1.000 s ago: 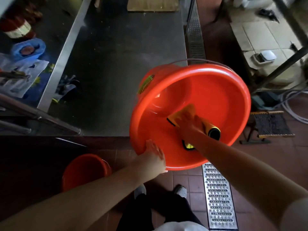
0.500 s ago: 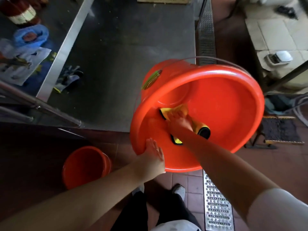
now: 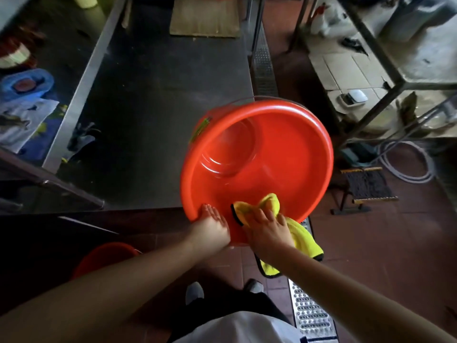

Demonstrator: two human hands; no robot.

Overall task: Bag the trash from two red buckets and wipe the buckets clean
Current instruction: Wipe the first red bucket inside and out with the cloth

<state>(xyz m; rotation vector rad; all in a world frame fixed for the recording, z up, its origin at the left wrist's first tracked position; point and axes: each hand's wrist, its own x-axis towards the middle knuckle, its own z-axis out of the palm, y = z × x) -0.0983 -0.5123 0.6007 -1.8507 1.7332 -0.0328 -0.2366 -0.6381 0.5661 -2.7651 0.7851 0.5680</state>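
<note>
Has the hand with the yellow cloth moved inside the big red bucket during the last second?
Yes. The right hand with the yellow cloth moved from the bucket's inner wall to the near rim of the red plastic bucket.
</note>
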